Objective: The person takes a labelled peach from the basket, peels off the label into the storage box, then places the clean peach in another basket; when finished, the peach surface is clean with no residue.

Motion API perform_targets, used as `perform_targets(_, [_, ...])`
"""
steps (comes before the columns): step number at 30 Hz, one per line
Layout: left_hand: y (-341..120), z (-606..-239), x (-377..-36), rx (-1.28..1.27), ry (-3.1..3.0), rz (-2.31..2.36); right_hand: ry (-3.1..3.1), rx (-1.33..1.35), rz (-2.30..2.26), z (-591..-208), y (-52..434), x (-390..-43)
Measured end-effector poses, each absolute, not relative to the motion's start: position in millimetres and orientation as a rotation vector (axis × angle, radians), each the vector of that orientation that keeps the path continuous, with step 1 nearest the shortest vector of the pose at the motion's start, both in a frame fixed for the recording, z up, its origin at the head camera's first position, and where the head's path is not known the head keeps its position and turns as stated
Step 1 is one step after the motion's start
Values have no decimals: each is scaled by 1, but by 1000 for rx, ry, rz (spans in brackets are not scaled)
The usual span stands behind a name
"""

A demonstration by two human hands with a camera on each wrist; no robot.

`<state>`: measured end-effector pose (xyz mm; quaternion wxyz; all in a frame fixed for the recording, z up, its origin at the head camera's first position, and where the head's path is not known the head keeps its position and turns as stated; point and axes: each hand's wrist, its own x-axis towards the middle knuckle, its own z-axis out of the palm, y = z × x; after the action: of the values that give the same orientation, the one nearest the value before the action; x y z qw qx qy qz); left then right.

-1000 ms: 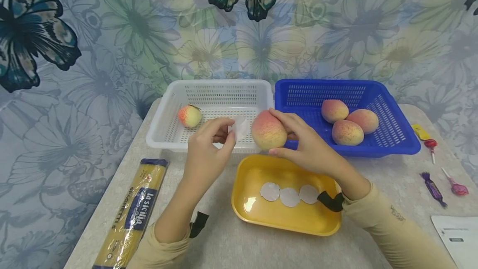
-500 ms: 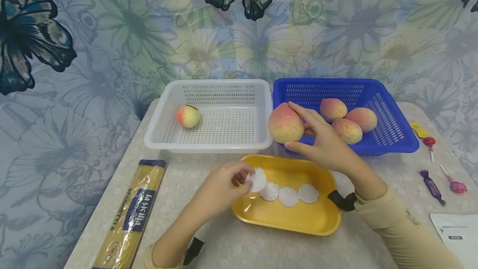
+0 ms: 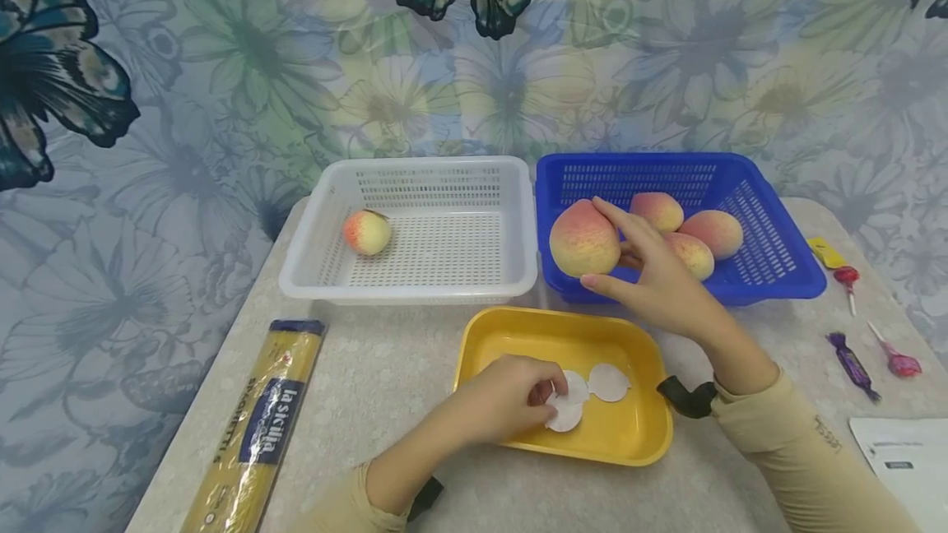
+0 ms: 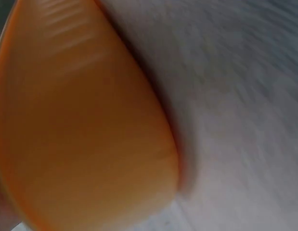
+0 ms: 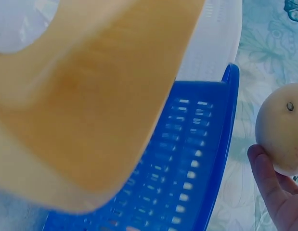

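Note:
My right hand [image 3: 659, 278] grips a large peach [image 3: 583, 238] from its right side, over the left part of the blue basket [image 3: 773, 224]. The right wrist view also shows the peach [image 5: 281, 127], with fingers against its lower side. Low over the yellow tray [image 3: 637, 442], my left hand [image 3: 504, 401] pinches a thin white disc [image 3: 565, 417] between curled fingers and thumb. Beside it in the tray lie more such discs [image 3: 609, 382]; the hand covers part of the row. In the left wrist view the tray's outer wall [image 4: 91, 120] fills most of the picture.
Three peaches [image 3: 711, 234] lie in the blue basket. One smaller peach [image 3: 367, 232] sits in the white basket [image 3: 407, 290] to its left. A spaghetti pack [image 3: 259, 426] lies at left; lollipops [image 3: 903, 364], a wrapped candy [image 3: 852, 366] and a white sheet [image 3: 903, 463] at right.
My left hand has come down from near the peach into the yellow tray, carrying the white disc. The right hand has moved the peach right, from between the baskets to over the blue one.

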<state>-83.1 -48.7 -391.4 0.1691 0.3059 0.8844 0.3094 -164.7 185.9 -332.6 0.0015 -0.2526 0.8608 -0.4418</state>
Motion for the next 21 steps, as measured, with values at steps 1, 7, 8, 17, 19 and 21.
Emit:
perform_targets(1, [-44,-394,-84,875,2510,882,2704,-784,-1387,-333,187,-165])
perform_targets(7, [-15,-402,-81,890,2501,848,2725,-763,-1375,-330,193,-164])
perform_targets(8, [-11,-403,-80,891,2499,839,2728,-765,-1373,-329,194,-164])
perform_targets(17, [6,-405,-79,957,2491,653,2750,-755,-1364,-331,204,-163])
perform_targets(19, [6,-405,-78,970,2519,612,2755,-736,-1365,-332,206,-164])
perform_targets(21, [5,-404,-76,970,2553,583,2757,-725,-1371,-333,208,-164])
